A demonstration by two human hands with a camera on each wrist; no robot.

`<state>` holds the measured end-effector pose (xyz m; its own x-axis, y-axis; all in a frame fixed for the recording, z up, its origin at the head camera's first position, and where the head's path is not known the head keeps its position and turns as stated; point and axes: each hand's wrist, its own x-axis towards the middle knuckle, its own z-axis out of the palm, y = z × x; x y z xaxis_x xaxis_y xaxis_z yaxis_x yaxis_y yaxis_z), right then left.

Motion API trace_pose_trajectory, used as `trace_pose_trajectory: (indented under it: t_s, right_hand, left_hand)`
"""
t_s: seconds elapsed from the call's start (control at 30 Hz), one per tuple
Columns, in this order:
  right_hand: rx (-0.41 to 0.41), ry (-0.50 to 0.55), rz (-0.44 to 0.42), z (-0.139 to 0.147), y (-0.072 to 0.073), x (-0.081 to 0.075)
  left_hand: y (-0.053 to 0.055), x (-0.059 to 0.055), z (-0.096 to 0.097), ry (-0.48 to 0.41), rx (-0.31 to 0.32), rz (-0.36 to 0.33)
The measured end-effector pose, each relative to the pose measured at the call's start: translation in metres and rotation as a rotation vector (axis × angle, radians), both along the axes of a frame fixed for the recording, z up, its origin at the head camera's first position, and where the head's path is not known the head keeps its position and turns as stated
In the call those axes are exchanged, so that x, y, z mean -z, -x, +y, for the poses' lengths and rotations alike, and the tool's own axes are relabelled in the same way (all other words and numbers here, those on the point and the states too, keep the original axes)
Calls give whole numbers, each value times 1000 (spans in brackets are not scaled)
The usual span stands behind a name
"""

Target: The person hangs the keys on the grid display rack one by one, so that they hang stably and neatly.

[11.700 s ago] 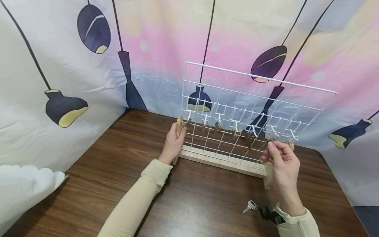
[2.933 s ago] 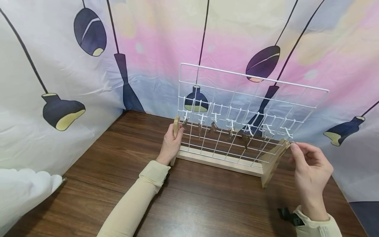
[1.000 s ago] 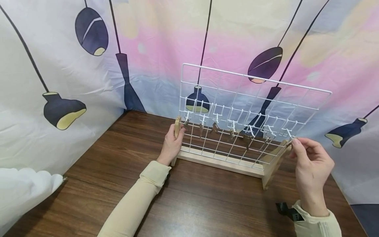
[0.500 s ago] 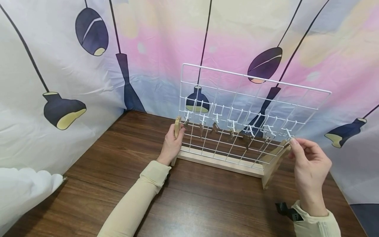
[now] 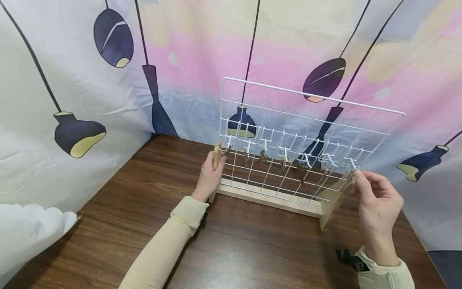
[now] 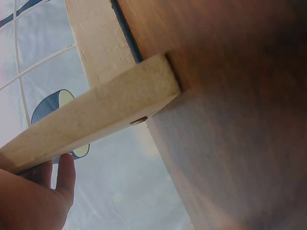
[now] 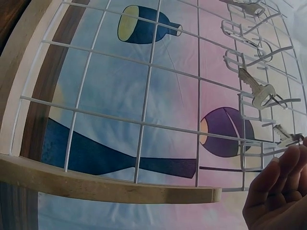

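A white wire grid rack (image 5: pixel 314 96) stands in a wooden frame, with a row of white hooks across it. My left hand (image 5: pixel 211 172) grips the frame's left wooden upright (image 5: pixel 216 154). At the rightmost hook (image 5: pixel 352 163), my right hand (image 5: pixel 377 198) pinches a small key (image 7: pixel 288 138) between thumb and fingertips. The key's ring is at that hook's tip; whether it is fully over the hook I cannot tell. Another key (image 7: pixel 259 91) hangs from the neighbouring hook, and several more hang from the hooks to the left.
The rack's wooden base bar (image 5: pixel 267 196) rests on a dark brown wooden table (image 5: pixel 231 245). A printed cloth with lamp shapes (image 5: pixel 195 48) hangs close behind and at the sides. White fabric (image 5: pixel 32 228) lies at the left edge.
Earlier a key lay on the table; that spot is now bare and a key is in my right hand. That hand moved right, from the second-to-last hook to the last. My left hand stays put.
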<state>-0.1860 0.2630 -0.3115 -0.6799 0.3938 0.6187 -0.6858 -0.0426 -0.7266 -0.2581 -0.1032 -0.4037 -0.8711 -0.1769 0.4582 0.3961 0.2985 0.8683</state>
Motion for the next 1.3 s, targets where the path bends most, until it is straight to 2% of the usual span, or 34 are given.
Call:
trace_pose_trajectory:
  t_s: [0.17,0.53,1.03,1.3]
  right_hand:
    - [10,0,-20,1,-1,2]
    - [6,10,-4,2,-2,5]
    - [-46,41,11,1,-2,6]
    - [6,-7,-58,5,-4,11]
  left_hand:
    - [-1,0,0,3,-2,-2]
    - [-1,0,0,3,-8,1]
    - [-2,1,0,-2,-15,-4]
    - [-1,0,0,11,-7,0]
